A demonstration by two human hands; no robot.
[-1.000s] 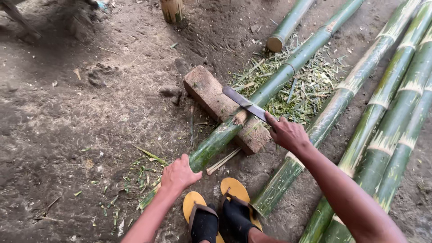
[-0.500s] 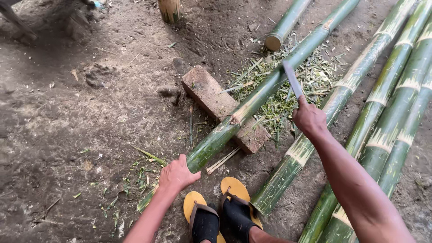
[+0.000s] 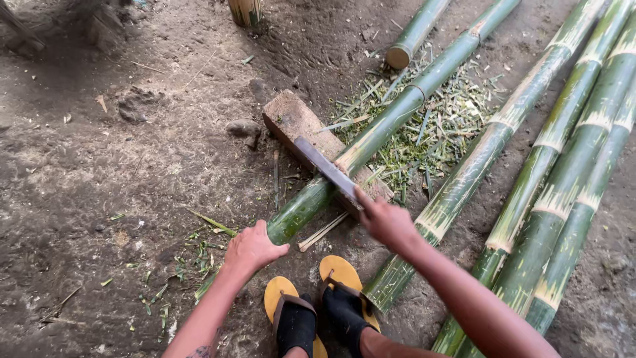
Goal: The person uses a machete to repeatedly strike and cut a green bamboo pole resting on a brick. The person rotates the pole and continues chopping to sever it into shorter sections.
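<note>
Bamboo pole (image 3: 371,142): lying across a wooden block (image 3: 295,122) on the dirt floor (image 3: 99,179), running from near left to far right.
Sandals (image 3: 311,305): yellow, resting nearest, just below the pole's cut end.
Left hand (image 3: 252,248): pressing the pole's near end, fingers curled loosely over it.
Right hand (image 3: 387,222): fingers wrapped tight around a cleaver (image 3: 324,169) handle, blade lying on the pole.
Shavings (image 3: 437,129): scattering green beyond the block.
Other poles (image 3: 563,166): lying to the right.
</note>
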